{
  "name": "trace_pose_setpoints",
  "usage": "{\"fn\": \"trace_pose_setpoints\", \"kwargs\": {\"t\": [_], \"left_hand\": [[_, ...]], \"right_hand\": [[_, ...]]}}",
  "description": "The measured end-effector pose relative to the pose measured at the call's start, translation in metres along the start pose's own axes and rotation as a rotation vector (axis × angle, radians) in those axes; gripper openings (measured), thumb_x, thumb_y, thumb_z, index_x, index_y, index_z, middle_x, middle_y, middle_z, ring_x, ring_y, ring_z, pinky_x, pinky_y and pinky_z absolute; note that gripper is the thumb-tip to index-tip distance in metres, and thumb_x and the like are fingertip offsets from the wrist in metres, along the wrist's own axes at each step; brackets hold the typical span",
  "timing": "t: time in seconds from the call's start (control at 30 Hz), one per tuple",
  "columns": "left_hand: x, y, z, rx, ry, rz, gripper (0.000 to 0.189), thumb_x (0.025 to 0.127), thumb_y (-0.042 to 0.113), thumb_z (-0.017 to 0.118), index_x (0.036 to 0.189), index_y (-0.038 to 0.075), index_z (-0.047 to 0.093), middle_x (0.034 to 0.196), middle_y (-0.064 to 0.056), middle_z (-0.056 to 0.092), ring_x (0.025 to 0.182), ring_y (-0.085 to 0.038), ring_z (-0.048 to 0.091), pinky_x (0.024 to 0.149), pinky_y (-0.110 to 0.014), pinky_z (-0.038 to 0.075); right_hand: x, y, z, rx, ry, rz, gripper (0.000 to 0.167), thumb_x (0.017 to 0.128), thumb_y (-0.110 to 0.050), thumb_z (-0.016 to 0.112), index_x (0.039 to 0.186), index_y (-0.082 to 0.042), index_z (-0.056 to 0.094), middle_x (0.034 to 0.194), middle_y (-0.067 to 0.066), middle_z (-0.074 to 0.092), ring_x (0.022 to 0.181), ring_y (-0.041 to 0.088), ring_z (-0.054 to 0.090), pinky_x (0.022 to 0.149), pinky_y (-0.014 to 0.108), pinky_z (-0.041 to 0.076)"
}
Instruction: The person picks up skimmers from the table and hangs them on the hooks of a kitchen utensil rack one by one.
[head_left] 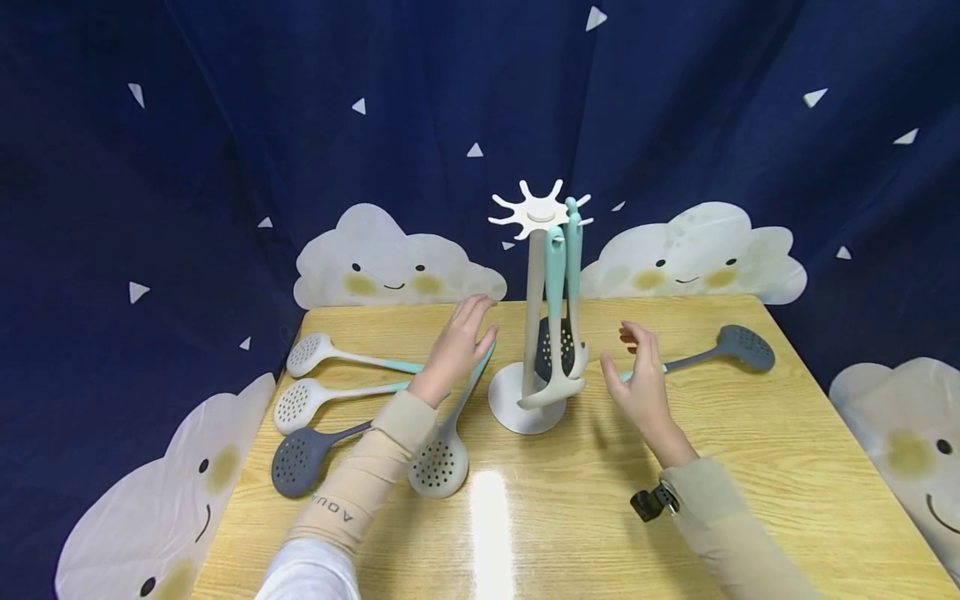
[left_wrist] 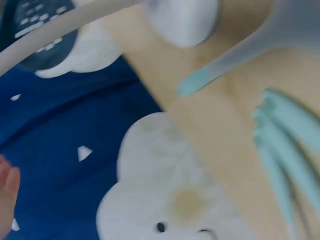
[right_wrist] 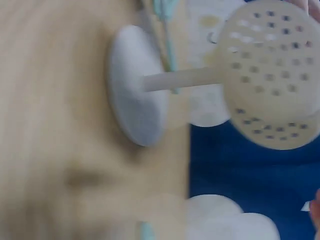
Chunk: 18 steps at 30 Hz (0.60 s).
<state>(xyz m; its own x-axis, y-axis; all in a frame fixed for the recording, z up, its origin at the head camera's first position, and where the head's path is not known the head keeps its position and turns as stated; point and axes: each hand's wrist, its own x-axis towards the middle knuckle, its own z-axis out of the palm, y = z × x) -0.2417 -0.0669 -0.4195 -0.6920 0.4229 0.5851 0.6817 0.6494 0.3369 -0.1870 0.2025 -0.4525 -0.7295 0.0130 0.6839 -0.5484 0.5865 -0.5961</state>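
Observation:
A white utensil stand (head_left: 534, 300) with a ring of hooks on top stands at the table's middle. On its right side hang skimmers with mint handles: a pale one (head_left: 555, 390) in front, with another pale one (head_left: 578, 360) and a dark perforated one (head_left: 546, 350) behind. My left hand (head_left: 459, 343) holds nothing, fingers relaxed, above the mint handle end of a pale skimmer (head_left: 441, 465) lying left of the stand. To the stand's right, my right hand (head_left: 641, 387) is raised and bare of any object, fingers slightly bent, overlapping the handle of a dark skimmer (head_left: 742, 348).
At the table's left lie two pale skimmers (head_left: 306, 354) and a dark one (head_left: 298, 462), their handles pointing toward my left arm. The round white base (right_wrist: 135, 90) rests on the wooden table (head_left: 585, 517). A blue curtain (head_left: 420, 50) with clouds hangs behind.

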Motion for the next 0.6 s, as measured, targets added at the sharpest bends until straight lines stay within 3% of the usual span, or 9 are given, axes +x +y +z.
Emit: {"fn": "trace_pose_setpoints", "kwargs": {"t": [0.17, 0.23, 0.33, 0.43, 0.6], "left_hand": [[-0.013, -0.003, 0.022, -0.037, -0.368, -0.196, 0.051, 0.09, 0.013, 0.056, 0.135, 0.002, 0.034, 0.133, -0.014, 0.042, 0.126, -0.026, 0.037, 0.104, -0.034, 0.032], [-0.018, -0.004, 0.031, -0.064, -0.477, -0.245, 0.058, 0.09, 0.012, 0.056, 0.139, 0.002, 0.028, 0.138, -0.016, 0.037, 0.131, -0.027, 0.032, 0.107, -0.034, 0.028], [-0.024, -0.004, 0.046, -0.085, -0.6, -0.294, 0.064, 0.09, 0.012, 0.056, 0.142, 0.001, 0.022, 0.144, -0.018, 0.029, 0.135, -0.03, 0.025, 0.11, -0.036, 0.022], [-0.027, -0.004, 0.058, -0.079, -0.683, -0.334, 0.065, 0.089, 0.012, 0.057, 0.142, 0.0, 0.021, 0.145, -0.019, 0.026, 0.135, -0.03, 0.024, 0.109, -0.036, 0.023], [-0.028, 0.0, 0.071, -0.021, -0.798, -0.444, 0.071, 0.084, 0.012, 0.063, 0.142, -0.002, 0.024, 0.143, -0.021, 0.029, 0.13, -0.03, 0.033, 0.106, -0.037, 0.03]], "right_hand": [[-0.025, 0.021, 0.014, -0.059, -0.211, 0.229, 0.066, 0.074, 0.005, 0.062, 0.132, 0.007, 0.031, 0.119, 0.025, 0.041, 0.108, 0.038, 0.042, 0.089, 0.048, 0.039], [-0.033, 0.026, 0.021, -0.078, -0.286, 0.285, 0.07, 0.071, 0.004, 0.063, 0.132, 0.007, 0.029, 0.122, 0.026, 0.04, 0.109, 0.04, 0.042, 0.09, 0.051, 0.039], [-0.042, 0.03, 0.031, -0.087, -0.399, 0.369, 0.076, 0.07, 0.003, 0.064, 0.135, 0.009, 0.025, 0.127, 0.029, 0.036, 0.114, 0.044, 0.039, 0.094, 0.053, 0.037], [-0.05, 0.032, 0.042, -0.08, -0.498, 0.413, 0.08, 0.07, 0.0, 0.068, 0.136, 0.008, 0.024, 0.131, 0.03, 0.033, 0.119, 0.044, 0.036, 0.099, 0.054, 0.033], [-0.065, 0.035, 0.061, 0.002, -0.526, 0.345, 0.089, 0.064, -0.004, 0.077, 0.136, 0.005, 0.026, 0.131, 0.031, 0.035, 0.123, 0.042, 0.034, 0.103, 0.053, 0.027]]}}
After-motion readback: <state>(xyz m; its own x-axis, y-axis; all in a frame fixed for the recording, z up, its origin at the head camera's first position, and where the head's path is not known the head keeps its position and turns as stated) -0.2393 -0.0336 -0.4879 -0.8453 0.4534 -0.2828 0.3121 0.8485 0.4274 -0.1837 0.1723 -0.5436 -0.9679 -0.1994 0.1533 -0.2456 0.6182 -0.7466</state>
